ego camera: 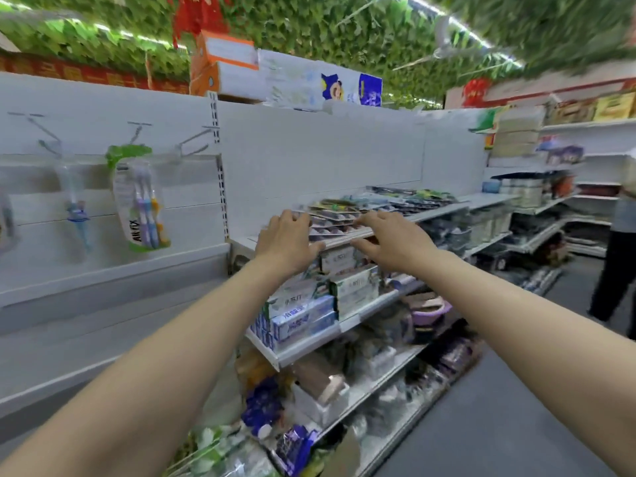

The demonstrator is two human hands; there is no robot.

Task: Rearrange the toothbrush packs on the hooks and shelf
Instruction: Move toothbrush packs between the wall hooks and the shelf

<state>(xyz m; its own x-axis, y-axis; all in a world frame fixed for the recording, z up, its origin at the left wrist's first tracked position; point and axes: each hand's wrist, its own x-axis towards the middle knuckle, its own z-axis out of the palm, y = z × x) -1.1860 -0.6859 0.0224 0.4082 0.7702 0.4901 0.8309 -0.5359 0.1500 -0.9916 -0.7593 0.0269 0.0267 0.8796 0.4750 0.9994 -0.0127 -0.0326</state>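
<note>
White slatted back panel (103, 215) comes first, then the white metal shelf (488, 199) beside it, which bears a fanned pile of flat blister toothbrush packs (337, 215), probably laid flat for sorting. One green-topped clear pack of three toothbrushes (141, 201) hangs face-out on a wire hook (137, 132). The left hand (285, 242) curls over the pile's near corner, though blur hides any grip. The right hand (395, 242) lies straight-fingered along its front edge, seemingly squaring it

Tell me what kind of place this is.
Probably a small shop aisle: white metal shelves stocked with blue-and-white toothpaste boxes, and a green-topped clear toothbrush pack hanging on a wall hook.
</note>
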